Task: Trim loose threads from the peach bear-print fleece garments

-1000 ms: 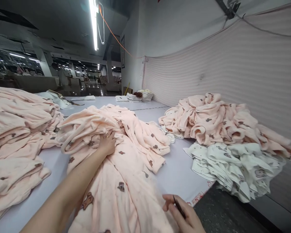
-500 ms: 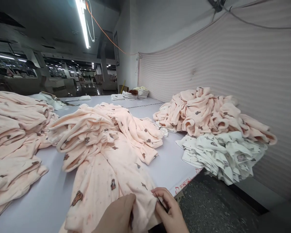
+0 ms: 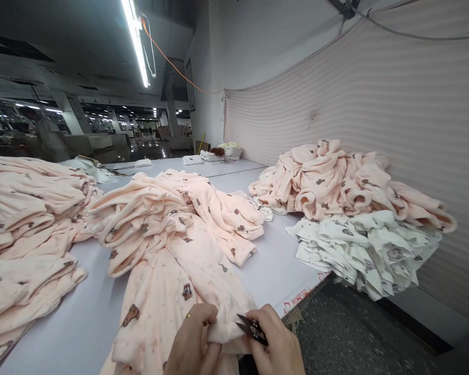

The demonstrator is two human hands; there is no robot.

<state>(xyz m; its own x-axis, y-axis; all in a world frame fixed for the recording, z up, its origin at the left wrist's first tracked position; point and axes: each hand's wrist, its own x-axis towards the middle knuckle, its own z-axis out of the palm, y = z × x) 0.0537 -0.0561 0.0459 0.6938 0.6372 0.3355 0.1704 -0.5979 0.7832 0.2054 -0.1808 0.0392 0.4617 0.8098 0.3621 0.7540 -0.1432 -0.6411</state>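
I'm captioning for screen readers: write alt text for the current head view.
A person's left hand pinches a pink printed garment while the right hand holds small black scissors, open and pointing left. A left pile and a right pile of pink cloth lie on the table, with white cloth at right.

Left hand point(image 3: 195, 336) moved from upper folds point(image 3: 144, 200) to garment edge point(image 3: 227, 329); snips point(image 3: 255, 331) in right hand point(image 3: 276, 338) turned, parted blades point(image 3: 245, 321) now showing

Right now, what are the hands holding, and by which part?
The left hand pinches the pink animal-print garment by its near end; the right hand grips the black thread snips by the handle end.
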